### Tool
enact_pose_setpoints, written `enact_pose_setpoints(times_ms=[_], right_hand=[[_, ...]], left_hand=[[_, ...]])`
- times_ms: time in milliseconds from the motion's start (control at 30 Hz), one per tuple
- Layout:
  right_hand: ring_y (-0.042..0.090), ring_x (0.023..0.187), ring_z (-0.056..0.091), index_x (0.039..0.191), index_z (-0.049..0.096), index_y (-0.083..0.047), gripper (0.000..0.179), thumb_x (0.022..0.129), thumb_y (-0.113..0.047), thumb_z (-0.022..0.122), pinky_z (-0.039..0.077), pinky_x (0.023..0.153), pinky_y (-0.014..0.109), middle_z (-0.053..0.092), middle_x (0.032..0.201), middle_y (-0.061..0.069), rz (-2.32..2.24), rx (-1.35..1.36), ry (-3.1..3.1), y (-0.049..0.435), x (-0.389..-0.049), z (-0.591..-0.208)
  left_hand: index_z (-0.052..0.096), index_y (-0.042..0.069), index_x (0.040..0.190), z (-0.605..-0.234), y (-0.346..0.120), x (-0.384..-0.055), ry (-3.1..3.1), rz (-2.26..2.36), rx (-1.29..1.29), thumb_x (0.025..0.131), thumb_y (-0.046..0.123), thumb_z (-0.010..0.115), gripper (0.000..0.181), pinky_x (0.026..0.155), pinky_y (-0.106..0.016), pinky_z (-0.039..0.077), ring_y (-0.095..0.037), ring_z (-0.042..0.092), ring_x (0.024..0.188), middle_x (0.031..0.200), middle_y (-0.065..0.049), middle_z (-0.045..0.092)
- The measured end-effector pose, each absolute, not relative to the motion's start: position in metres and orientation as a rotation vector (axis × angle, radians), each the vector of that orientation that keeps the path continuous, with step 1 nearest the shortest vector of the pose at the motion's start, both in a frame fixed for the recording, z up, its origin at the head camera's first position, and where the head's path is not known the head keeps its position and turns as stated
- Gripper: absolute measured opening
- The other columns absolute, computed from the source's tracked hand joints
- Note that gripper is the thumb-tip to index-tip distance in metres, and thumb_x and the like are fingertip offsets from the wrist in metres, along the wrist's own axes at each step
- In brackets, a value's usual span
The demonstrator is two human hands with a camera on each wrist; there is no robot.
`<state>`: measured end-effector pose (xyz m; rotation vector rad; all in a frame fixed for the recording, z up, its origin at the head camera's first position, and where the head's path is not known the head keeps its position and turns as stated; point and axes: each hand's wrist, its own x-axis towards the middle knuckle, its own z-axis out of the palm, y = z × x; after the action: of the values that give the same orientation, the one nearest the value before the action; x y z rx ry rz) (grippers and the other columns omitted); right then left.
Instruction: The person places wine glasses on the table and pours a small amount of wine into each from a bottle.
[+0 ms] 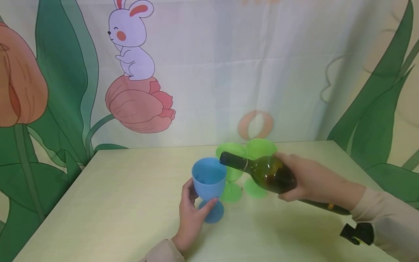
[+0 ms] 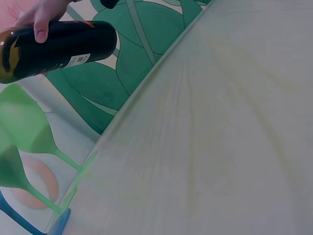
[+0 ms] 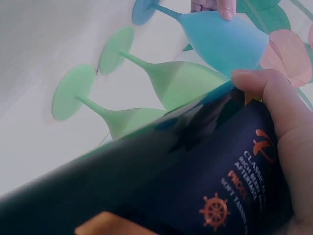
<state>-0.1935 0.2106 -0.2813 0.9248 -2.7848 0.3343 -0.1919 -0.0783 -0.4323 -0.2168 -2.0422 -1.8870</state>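
In right hand (image 1: 312, 179), a bottle (image 1: 270, 174).

Blue cup (image 1: 209, 188), two green cups (image 1: 262, 147), dark-green bottle (image 1: 270, 174) with orange-printed navy label (image 3: 220, 181), pale yellow table (image 1: 131, 203), tulip-patterned white cloth (image 1: 209, 72).

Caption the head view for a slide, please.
Left hand holding a blue goblet, right hand holding a tilted bottle, two green goblets behind.
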Motion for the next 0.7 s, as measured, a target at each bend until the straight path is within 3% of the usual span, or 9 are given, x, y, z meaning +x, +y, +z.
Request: enact_pose_setpoints(times_ms=[300,700], right_hand=[[0.010,0.070,0.052,0.129,0.045,-0.009,0.085,0.060,-0.040,0.084,0.046,0.056,0.027,0.059,0.088,0.004,0.226,0.896,-2.850,0.2102,-0.1928,-0.2819],[0.009,0.064,0.048,0.123,0.049,-0.013,0.078,0.057,-0.038,0.082,0.041,0.052,0.026,0.055,0.080,0.000,0.130,0.904,-2.851,0.2099,-0.1943,-0.2784]], left_hand=[[0.036,0.014,0.140,-0.4351,-0.0795,-0.1920,-2.035,-1.900,-0.228,0.078,0.016,0.080,0.076,0.104,-0.044,0.042,-0.020,0.053,0.120,0.134,-0.006,0.051],[0.037,0.015,0.140,-0.4351,-0.0801,-0.1927,-2.034,-1.889,-0.245,0.078,0.018,0.080,0.076,0.104,-0.045,0.043,-0.018,0.053,0.120,0.134,-0.005,0.051]])
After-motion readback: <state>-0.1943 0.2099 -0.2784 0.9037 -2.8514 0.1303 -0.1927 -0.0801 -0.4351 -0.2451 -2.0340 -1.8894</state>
